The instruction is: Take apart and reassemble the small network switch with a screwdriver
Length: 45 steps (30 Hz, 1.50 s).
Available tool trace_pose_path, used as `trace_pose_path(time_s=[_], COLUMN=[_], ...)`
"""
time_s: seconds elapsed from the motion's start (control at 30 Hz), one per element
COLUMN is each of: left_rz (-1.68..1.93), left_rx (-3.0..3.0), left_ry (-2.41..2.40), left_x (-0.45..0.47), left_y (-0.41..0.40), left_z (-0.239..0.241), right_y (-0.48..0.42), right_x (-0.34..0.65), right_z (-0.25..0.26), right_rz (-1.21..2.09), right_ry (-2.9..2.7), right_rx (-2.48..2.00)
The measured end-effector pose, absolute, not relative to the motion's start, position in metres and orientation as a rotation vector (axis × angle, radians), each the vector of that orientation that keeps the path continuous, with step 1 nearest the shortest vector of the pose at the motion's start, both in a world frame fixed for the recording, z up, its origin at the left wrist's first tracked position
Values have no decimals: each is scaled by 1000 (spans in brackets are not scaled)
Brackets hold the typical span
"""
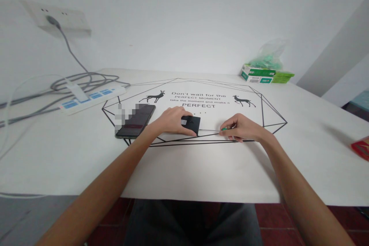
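Lap: dark trousers (161, 223) below table edge, red floor tiles (273, 217) either side.
Table: white top (207, 177), both forearms reaching over the front edge.
Red item: red object (361, 148) at far right, cut off by frame, can't tell what.
Right hand: right hand (240, 126) low over table, thumb and fingers pinched together on a green handle.
Tool: thin-shafted tool (213, 130), roughly level, shaft pointing left to the box's right side; can't tell if tip touches.
Left hand: left hand (173, 119), thumb near side, fingers far side, clamped on the black box.
Black box: small black box (193, 123), mid-table, between the two hands, left part covered by fingers.
Phone: dark phone (137, 121) lying flat left of left hand, partly pixelated.
Print: black deer, lettering and angular lines on tabletop, around and beyond hands.
Power strip: white power strip (95, 99), back left, white plug (77, 91) in it, grey cables looped behind.
Back right: green-and-white carton (258, 73), clear-green plastic bag (268, 59) on top.
Wall: white, socket panel (57, 17) upper left, grey plug in.
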State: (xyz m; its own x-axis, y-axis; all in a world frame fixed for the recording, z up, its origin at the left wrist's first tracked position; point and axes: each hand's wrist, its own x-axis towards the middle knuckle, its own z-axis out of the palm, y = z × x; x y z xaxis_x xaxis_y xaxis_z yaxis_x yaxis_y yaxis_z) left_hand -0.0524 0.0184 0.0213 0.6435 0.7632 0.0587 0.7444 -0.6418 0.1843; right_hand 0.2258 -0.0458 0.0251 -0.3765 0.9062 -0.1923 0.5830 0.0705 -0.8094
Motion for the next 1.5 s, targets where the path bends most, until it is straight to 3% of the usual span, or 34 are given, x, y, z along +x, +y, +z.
trace_pose_path(time_s=[1.5], left_rz=[251], left_rx=[2712], left_ry=[1225], left_x=[-53], left_y=[17], left_z=[19], right_y=[-42], right_x=[228], right_z=[23], right_rz=[1116], right_ry=[-2245], right_rx=[-1432])
